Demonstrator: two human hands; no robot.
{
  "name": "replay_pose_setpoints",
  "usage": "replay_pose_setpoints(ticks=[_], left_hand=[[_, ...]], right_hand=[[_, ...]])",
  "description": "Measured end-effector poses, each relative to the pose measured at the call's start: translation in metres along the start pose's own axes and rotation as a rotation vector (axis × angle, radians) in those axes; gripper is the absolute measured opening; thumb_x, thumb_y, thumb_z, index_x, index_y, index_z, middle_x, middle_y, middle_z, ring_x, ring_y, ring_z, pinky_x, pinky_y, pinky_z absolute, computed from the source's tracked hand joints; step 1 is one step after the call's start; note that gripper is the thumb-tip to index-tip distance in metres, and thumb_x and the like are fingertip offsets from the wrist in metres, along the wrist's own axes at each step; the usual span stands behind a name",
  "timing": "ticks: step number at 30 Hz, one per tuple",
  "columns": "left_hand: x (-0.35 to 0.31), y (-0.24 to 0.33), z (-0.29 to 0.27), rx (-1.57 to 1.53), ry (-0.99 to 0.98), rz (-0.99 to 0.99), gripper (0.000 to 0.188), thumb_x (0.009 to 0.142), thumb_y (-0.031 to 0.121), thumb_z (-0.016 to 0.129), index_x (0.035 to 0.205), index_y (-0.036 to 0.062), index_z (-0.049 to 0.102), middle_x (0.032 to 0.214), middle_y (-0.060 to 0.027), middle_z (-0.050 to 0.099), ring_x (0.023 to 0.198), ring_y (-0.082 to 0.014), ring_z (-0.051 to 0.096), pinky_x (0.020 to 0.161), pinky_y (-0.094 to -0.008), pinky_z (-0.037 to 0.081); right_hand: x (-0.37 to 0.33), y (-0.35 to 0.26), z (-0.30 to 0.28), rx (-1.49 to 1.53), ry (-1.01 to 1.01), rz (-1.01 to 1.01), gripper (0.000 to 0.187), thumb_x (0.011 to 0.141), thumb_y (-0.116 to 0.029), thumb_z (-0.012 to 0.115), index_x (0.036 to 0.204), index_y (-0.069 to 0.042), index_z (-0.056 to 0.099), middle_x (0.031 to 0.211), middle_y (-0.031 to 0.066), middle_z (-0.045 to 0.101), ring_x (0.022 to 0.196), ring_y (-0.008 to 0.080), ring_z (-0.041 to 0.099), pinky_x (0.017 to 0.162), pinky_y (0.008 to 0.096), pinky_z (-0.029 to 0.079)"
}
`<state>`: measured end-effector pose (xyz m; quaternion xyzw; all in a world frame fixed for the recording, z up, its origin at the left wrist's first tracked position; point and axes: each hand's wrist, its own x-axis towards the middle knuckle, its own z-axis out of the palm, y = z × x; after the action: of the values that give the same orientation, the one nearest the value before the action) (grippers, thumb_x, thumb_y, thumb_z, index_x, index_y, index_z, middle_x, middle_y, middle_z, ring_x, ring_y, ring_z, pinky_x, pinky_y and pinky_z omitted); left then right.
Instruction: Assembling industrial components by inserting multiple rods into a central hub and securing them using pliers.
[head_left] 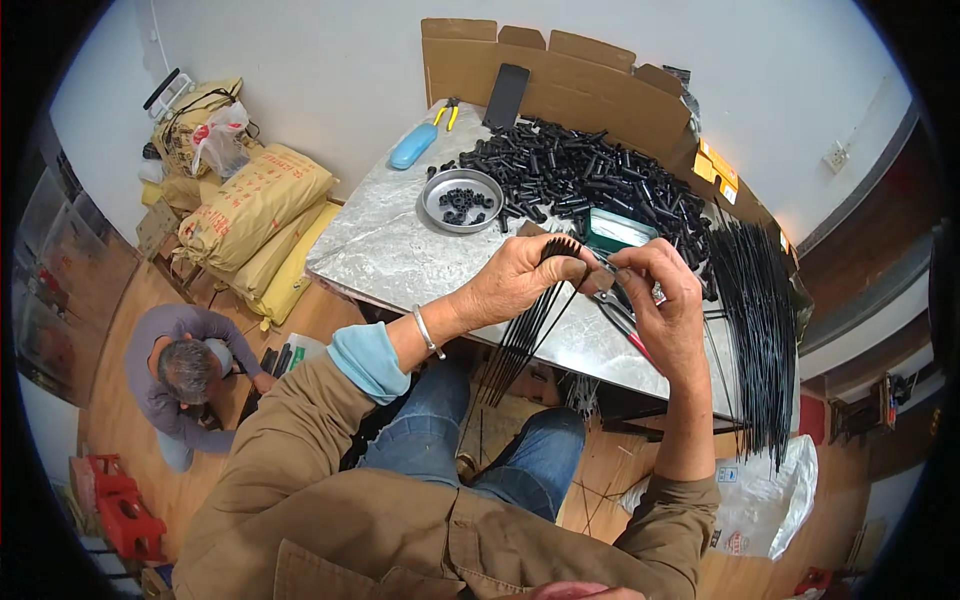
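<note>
My left hand [515, 280], with a bracelet at the wrist, is closed round a fanned bundle of thin black rods [518, 345]. Their upper ends stick out above the fingers and the long ends hang past the table edge over my lap. Close beside it, my right hand [665, 300] is closed in a pinch near the rods' upper ends; what sits between its fingertips is too small to make out. Red-handled pliers [638, 343] lie on the table under the hands. Just beyond is a green box [615, 228]. A round metal dish [428, 212] holds small black parts.
Black tubular pieces [590, 170] are heaped before a cardboard screen [560, 75]. More black rods [750, 330] overhang the table's right side. A blue case [413, 146] and yellow-handled pliers [448, 114] lie far left. Beyond stand sacks [260, 210]; another person [185, 375] crouches at left.
</note>
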<state>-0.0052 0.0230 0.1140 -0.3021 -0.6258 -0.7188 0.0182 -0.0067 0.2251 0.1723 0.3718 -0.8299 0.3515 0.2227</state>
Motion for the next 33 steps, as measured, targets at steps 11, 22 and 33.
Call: replay_pose_setpoints(ticks=[11,22,33], left_hand=[[0.002,0.002,0.000,0.051,-0.006,-0.002,0.025,0.098,0.022,0.051,0.105,0.0012,0.062,0.094,-0.0088,0.068,0.094,-0.0176,0.066,0.088,-0.0305,0.050],[0.005,0.002,0.001,0.091,-0.070,0.042,0.026,0.098,0.023,0.052,0.108,0.0012,0.062,0.096,-0.0088,0.070,0.096,-0.0169,0.065,0.088,-0.0303,0.050],[0.008,0.013,-0.009,0.283,-0.168,0.040,0.023,0.092,0.019,0.060,0.108,0.0038,0.066,0.096,-0.0064,0.071,0.093,-0.0155,0.065,0.088,-0.0301,0.050]], right_hand=[[0.003,-0.002,0.000,-0.021,0.003,-0.028,0.009,0.081,0.004,0.063,0.089,-0.001,0.065,0.075,0.0048,0.053,0.066,0.0131,0.049,0.058,0.0264,0.040],[0.015,-0.008,-0.012,-0.191,-0.017,-0.226,0.013,0.075,0.006,0.064,0.085,-0.003,0.063,0.080,0.0048,0.057,0.073,0.0183,0.054,0.064,0.0303,0.043],[0.014,-0.004,-0.007,0.092,-0.116,-0.001,0.009,0.078,0.004,0.062,0.085,-0.002,0.061,0.079,0.0055,0.057,0.072,0.0183,0.055,0.065,0.0297,0.044]])
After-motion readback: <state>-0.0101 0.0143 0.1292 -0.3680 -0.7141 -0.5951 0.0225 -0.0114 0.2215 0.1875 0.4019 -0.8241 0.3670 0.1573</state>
